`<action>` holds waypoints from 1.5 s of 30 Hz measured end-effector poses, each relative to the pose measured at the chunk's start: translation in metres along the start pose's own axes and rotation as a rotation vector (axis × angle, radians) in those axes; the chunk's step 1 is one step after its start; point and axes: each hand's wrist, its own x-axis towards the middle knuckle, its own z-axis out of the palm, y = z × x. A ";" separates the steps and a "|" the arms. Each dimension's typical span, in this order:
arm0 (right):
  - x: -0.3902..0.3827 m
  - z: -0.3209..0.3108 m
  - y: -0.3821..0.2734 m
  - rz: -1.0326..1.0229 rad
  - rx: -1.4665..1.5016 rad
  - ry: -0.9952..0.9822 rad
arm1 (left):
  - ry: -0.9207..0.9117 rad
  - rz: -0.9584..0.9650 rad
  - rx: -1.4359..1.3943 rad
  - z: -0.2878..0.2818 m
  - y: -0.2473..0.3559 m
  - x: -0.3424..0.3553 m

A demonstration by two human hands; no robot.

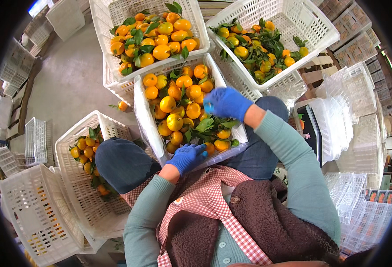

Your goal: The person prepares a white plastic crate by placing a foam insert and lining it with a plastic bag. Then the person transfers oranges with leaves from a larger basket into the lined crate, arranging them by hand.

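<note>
- Right hand (228, 104) was curled at the lined crate's (143, 107) right side, oranges (174, 122) leftward, any hold hidden
- Left hand (187, 158) was laid half-open at the crate's near edge, apparently empty

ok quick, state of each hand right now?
Left hand: at the near edge of the white-lined crate; grip can't be told.
Right hand: over the crate's right side, fingers blurred; open or closed can't be told.
</note>
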 end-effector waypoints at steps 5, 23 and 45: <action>0.016 0.019 0.029 -0.130 -0.120 -0.266 | 0.068 -0.031 0.015 -0.006 0.018 -0.016; -0.031 0.040 0.005 -0.353 0.243 -0.046 | -0.120 -0.122 0.067 -0.021 0.036 -0.041; -0.019 0.051 -0.066 -0.160 -0.115 -0.462 | -0.162 -0.202 0.126 -0.011 0.024 -0.038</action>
